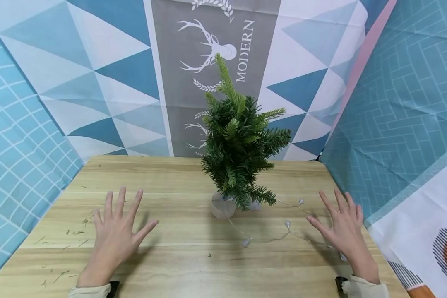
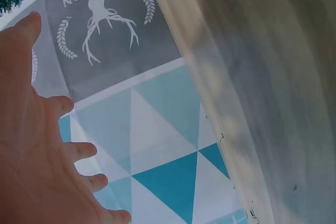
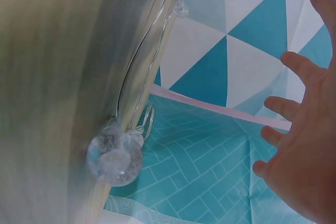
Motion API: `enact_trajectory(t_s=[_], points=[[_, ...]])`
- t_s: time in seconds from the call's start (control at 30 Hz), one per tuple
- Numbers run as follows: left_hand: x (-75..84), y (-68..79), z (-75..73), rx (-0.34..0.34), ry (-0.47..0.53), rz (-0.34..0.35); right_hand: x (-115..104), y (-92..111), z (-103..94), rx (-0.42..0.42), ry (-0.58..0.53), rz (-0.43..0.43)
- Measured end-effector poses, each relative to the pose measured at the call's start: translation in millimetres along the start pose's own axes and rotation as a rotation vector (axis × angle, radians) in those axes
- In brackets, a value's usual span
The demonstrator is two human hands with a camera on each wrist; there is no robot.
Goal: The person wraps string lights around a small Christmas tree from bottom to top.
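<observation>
A small artificial Christmas tree [image 1: 238,153] stands past the middle of the table, with dark green branches and lighter tips. Its pale round base [image 1: 222,209] shows at the bottom left. From there a thin clear wire of string lights [image 1: 287,224] trails right across the wood. My left hand [image 1: 117,231] is spread, palm down, left of the tree, holding nothing. To the right, my right hand [image 1: 342,227] is likewise spread and overlaps the wire in the head view. One clear round bulb [image 3: 114,158] looms close in the right wrist view.
Small green needle scraps [image 1: 78,232] are scattered over the left side of the wooden table [image 1: 179,265]. Patterned cloth [image 1: 108,74] hangs behind it, with a blue grid cloth [image 1: 15,145] at left and a teal brick-pattern cloth [image 1: 402,116] at right.
</observation>
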State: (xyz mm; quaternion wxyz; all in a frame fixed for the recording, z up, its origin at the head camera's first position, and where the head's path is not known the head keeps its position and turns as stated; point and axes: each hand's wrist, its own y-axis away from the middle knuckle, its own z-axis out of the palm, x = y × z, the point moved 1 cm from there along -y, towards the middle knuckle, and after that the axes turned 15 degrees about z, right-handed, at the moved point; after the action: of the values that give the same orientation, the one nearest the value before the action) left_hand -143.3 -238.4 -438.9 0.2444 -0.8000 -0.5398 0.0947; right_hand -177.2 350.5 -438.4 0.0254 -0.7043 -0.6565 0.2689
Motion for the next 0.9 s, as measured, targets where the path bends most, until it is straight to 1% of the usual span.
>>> enact_trajectory(t_s=[0.33, 0.47, 0.63, 0.9], points=[[0.9, -0.2, 4.8, 0.005, 0.004, 0.002, 2, -1, -0.4, 0.019, 0.001, 0.003], [1.7, -0.7, 5.6, -0.011, -0.009, 0.004, 2, -2, 0.1, 0.017, 0.007, 0.007], [7.8, -5.9, 4.3, -0.022, -0.026, 0.026, 1, -3, -1.3, 0.020, 0.020, 0.010], [17.6, -13.9, 1.3, -0.013, -0.038, 0.079, -4, -3, -7.3, 0.037, 0.031, -0.015]])
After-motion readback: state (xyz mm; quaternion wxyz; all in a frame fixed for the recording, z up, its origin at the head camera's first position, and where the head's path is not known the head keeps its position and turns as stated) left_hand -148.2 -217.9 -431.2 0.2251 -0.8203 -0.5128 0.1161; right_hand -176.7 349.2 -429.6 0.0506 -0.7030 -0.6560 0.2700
